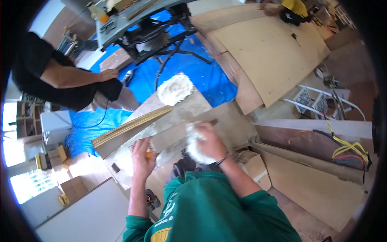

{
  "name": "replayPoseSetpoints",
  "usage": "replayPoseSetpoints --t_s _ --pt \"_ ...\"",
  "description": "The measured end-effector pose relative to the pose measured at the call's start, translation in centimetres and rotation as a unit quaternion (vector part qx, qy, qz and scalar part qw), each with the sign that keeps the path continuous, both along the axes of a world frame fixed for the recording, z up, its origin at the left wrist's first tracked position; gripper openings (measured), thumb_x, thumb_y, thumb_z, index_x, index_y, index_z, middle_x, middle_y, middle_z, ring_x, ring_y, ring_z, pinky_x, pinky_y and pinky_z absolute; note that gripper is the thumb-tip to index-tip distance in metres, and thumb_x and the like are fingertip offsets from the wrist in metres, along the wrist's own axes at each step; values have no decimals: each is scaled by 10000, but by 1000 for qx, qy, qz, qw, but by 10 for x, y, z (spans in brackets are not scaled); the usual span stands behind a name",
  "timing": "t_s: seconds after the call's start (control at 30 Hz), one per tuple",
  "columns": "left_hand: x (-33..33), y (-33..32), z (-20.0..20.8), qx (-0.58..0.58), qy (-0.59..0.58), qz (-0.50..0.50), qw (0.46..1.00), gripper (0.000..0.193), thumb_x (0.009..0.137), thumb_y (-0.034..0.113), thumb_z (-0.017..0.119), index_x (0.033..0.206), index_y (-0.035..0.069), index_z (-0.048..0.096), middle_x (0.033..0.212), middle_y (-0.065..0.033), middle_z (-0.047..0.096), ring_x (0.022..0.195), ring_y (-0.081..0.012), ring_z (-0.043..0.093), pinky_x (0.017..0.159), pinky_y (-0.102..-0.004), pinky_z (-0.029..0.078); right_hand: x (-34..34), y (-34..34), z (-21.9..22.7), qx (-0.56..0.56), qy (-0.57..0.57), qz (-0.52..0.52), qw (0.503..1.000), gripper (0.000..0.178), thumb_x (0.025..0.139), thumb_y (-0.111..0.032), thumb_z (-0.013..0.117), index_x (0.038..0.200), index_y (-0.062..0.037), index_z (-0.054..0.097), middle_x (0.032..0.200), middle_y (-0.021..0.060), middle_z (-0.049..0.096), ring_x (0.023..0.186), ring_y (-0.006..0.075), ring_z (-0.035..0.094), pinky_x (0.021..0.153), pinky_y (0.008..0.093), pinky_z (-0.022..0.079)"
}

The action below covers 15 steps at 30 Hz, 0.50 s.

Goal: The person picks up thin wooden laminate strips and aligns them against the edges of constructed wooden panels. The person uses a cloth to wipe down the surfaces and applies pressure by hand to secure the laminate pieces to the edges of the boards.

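My right hand (211,143) is closed on a white fluffy cloth (195,146), which lies against a long narrow grey-brown board (171,136) in front of me. At the board's left end is my left hand (142,156), its fingers stretched out and apart. A small orange spot shows beside its thumb; what it is I cannot make out. Just beyond the board lies a stack of thin wooden strips (131,128), slanting away to the right. Farther off, a round white fluffy heap (175,89) rests on a pale, smeared work surface (197,103).
A person in black (48,76) stands at the left by a dark-legged work table (137,20). Blue sheeting (217,78) covers the floor. Large plywood sheets (270,56) and a person in yellow (292,8) are far right. Nearer right are a ladder (322,101) and yellow cable (348,149).
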State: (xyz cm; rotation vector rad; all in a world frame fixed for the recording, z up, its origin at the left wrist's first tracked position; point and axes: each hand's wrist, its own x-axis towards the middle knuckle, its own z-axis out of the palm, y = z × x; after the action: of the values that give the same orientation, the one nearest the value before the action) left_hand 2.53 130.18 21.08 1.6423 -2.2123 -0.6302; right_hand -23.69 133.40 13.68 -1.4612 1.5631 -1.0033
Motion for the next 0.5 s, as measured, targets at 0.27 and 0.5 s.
replayPoseSetpoints --t_s 0.27,0.5 --pt "8 14 3 -7 7 15 1000 547 699 156 745 1213 81 573 1060 -124 601 1073 -323 560 1034 -512 361 33 -9 38 -60 9 99 993 355 718 8 613 1064 -42 675 1042 154 666 1073 340 574 938 399 466" --pt "6 17 -3 -25 3 21 999 547 737 194 706 1246 92 531 1118 -115 577 1090 -319 547 1039 -528 345 -26 -17 -40 63 154 54 985 339 699 -33 664 1037 -4 658 1088 178 612 1052 375 568 918 405 470"
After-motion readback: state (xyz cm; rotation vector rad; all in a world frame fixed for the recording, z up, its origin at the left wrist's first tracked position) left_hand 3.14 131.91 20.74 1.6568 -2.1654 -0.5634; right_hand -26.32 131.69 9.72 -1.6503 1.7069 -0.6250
